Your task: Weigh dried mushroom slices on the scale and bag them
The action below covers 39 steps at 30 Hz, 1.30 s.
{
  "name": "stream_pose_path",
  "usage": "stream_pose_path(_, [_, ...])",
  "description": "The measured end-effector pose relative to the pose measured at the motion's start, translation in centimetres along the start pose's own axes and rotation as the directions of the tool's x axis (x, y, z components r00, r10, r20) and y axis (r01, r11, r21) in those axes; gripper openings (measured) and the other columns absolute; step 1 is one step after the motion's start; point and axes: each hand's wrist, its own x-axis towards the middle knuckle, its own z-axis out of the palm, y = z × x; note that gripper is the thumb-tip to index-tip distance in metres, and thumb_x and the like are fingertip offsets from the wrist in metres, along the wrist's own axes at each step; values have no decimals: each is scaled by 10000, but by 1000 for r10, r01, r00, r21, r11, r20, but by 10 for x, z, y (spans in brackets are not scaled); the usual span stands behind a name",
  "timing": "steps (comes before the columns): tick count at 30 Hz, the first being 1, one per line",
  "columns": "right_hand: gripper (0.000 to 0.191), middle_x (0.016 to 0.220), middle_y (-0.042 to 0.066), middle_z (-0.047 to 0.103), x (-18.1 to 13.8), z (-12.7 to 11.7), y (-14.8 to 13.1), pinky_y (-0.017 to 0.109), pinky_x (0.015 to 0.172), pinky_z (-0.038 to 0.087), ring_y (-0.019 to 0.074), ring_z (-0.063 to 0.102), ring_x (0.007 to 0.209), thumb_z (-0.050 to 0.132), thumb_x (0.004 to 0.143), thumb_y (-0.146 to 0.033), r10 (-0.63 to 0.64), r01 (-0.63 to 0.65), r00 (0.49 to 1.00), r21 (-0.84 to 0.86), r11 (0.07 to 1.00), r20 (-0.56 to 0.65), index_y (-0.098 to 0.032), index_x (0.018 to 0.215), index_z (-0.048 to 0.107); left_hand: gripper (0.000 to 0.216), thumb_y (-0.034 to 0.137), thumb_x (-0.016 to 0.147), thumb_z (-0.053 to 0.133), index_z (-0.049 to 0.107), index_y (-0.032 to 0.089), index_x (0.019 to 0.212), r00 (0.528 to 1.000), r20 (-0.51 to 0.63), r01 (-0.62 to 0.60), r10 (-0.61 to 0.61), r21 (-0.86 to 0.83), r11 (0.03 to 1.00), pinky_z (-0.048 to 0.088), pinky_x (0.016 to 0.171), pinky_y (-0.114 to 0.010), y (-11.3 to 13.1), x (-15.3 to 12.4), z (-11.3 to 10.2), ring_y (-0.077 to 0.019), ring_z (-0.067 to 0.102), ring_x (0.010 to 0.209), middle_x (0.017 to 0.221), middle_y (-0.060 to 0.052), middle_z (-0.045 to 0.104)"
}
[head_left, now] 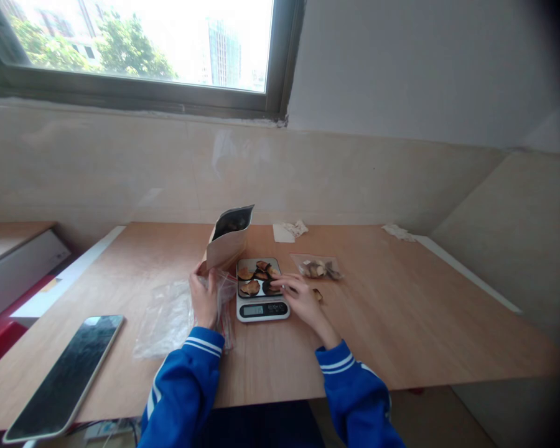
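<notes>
A small digital kitchen scale (262, 309) sits on the wooden table (401, 323) with several dark dried slices (257, 278) on its platform. My left hand (204, 297) grips the bottom of an open brown paper pouch (228, 244) that stands tilted just left of the scale. My right hand (301, 297) rests at the scale's right edge, fingertips pinched on a dried slice at the platform's rim. Both sleeves are blue with white stripes.
A pile of clear plastic bags (168, 317) lies left of the scale. A filled clear bag of slices (318, 267) lies to the right. A tablet (68, 373) lies at the near left. Paper scraps (290, 230) sit by the wall.
</notes>
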Motion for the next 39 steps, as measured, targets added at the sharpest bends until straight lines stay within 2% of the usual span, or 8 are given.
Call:
stream_pose_path(6, [267, 1037, 95, 651, -28, -24, 33, 407, 882, 452, 240, 573, 1013, 431, 863, -183, 117, -149, 950, -92, 985, -288, -223, 912, 690, 435, 418, 840, 554, 485, 186, 1201, 1000, 4, 4, -3, -16, 1000, 362, 1023, -439, 1, 1, 0, -253, 489, 1174, 1206, -123, 531])
stream_pose_path(9, [269, 982, 104, 639, -39, -27, 47, 410, 869, 447, 244, 571, 976, 405, 862, -179, 123, -187, 923, -146, 971, -364, -204, 885, 671, 443, 415, 848, 543, 477, 175, 1215, 1000, 7, -1, 1, -12, 1000, 353, 1028, -455, 2, 0, -1, -259, 483, 1178, 1214, -130, 530])
stream_pose_path(12, [284, 1026, 108, 636, -43, -21, 51, 412, 898, 429, 245, 559, 1012, 389, 871, -180, 106, -186, 938, -223, 957, -330, -200, 958, 658, 435, 403, 860, 529, 473, 175, 1227, 1000, 10, -3, 3, 4, 1000, 354, 1027, -458, 4, 0, -1, -256, 489, 1173, 1226, -137, 532])
stream_pose_path(17, [386, 1267, 93, 585, -41, -2, 46, 426, 968, 352, 247, 485, 1180, 390, 886, -181, 86, -160, 976, -394, 905, -198, -219, 1224, 571, 446, 414, 858, 531, 486, 180, 1235, 1000, -1, -4, 4, 1, 1000, 347, 1046, -429, 6, 0, -1, -257, 479, 1208, 1245, -130, 537])
stream_pose_path(21, [356, 1240, 69, 616, -43, 4, 46, 427, 964, 302, 247, 479, 1190, 395, 893, -171, 113, -162, 985, -479, 863, -130, -233, 1171, 609, 454, 420, 874, 498, 489, 166, 1250, 1000, -5, -5, 5, 41, 999, 336, 1056, -422, 4, 0, 0, -263, 467, 1228, 1269, -144, 528])
stream_pose_path(29, [249, 1067, 75, 687, -42, 4, 43, 382, 876, 294, 238, 567, 1047, 453, 873, -174, 118, -184, 979, -478, 859, -165, -220, 994, 665, 458, 416, 843, 545, 505, 174, 1229, 998, -55, -26, 27, 12, 1000, 296, 1079, -441, 5, -1, -1, -264, 436, 1243, 1245, -130, 523])
stream_pose_path(33, [240, 1020, 72, 703, -43, 5, 44, 380, 863, 312, 236, 592, 981, 461, 851, -159, 108, -176, 979, -458, 871, -171, -225, 950, 670, 530, 414, 820, 583, 471, 179, 1282, 998, -21, -66, 66, -1, 998, 317, 1071, -429, 9, -3, -2, -267, 433, 1251, 1290, -135, 492])
stream_pose_path(39, [323, 1124, 90, 657, -28, -1, 23, 434, 947, 360, 243, 562, 1091, 398, 856, -134, 59, -157, 964, -372, 915, -260, -216, 1054, 639, 479, 391, 836, 572, 485, 204, 1269, 998, 36, -54, 54, 0, 999, 366, 1027, -410, 3, 1, -2, -252, 492, 1195, 1266, -114, 541])
